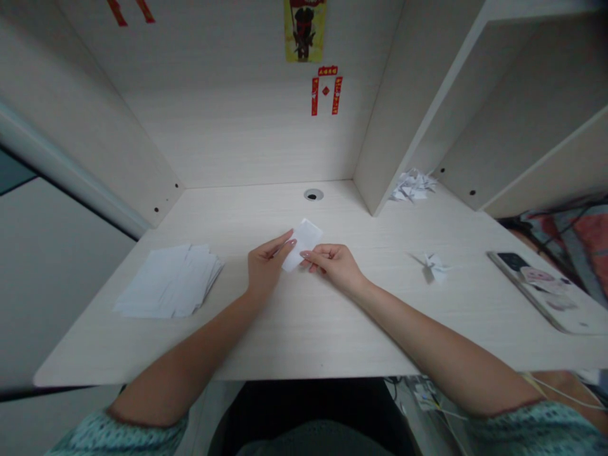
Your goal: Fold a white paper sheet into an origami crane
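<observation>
A small folded piece of white paper [306, 234] is held tilted above the middle of the desk. My left hand [270, 261] pinches its left edge between thumb and fingers. From the other side, my right hand [335, 263] grips the paper's lower right edge, thumb on top and fingers beneath. To the left lies a spread stack of white paper sheets [166, 282]. Right of my hands stands a single folded white paper piece [434, 267] with pointed ends.
A heap of folded white papers [412, 185] sits at the back right beside an upright divider [403, 126]. A phone in a pale case [551, 297] lies on the desk [304, 342] at right. Behind my hands is a round cable hole [313, 195].
</observation>
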`<state>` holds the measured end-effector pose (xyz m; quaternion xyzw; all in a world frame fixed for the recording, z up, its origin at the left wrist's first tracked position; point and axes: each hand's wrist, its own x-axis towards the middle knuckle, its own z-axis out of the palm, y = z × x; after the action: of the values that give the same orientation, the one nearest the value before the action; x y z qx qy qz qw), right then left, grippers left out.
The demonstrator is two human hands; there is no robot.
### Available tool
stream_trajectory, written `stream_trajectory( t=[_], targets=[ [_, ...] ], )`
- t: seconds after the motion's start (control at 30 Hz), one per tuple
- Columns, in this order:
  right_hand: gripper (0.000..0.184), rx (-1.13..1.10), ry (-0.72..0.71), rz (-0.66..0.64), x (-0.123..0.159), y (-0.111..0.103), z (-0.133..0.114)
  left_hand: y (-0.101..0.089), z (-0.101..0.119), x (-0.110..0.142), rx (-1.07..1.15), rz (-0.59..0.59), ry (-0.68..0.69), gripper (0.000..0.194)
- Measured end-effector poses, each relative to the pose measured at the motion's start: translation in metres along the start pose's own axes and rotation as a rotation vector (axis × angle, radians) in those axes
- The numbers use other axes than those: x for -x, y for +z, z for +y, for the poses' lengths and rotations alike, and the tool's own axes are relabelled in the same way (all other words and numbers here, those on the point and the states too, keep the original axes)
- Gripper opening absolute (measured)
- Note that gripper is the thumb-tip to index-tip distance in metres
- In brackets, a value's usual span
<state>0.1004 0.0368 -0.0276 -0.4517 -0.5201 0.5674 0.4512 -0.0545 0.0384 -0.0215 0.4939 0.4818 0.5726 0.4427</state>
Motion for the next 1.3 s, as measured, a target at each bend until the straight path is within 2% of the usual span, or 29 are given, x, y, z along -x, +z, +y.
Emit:
stream_trajectory(
  t=[0.1,0.2,0.27,0.43,0.7,0.93,1.3],
  targets=[
    [0.030,-0.021,-0.008,0.032,0.000,0.001,0.000,0.000,0.005,0.003,-0.027,-0.040,-0.004,0.061],
    [0.031,-0.022,-0.015,0.069,0.000,0.001,0.001,0.000,0.010,0.004,-0.040,-0.137,-0.040,0.085],
    [0.032,-0.026,-0.025,0.090,-0.001,0.001,0.001,0.000,0.012,0.004,-0.065,-0.166,-0.060,0.089],
    [0.032,-0.051,-0.057,0.097,0.000,0.001,0.003,-0.002,0.012,0.001,-0.175,-0.153,-0.049,0.077],
    [0.033,-0.092,-0.037,0.087,-0.003,-0.002,0.011,-0.008,0.012,-0.007,-0.211,-0.276,-0.173,0.073],
    [0.036,-0.070,-0.037,0.103,-0.004,-0.003,0.011,-0.006,0.014,-0.006,-0.201,-0.264,-0.179,0.074],
    [0.037,-0.047,-0.064,0.116,-0.006,-0.005,0.013,-0.009,0.005,-0.008,-0.228,-0.320,-0.121,0.069]
  ],
)
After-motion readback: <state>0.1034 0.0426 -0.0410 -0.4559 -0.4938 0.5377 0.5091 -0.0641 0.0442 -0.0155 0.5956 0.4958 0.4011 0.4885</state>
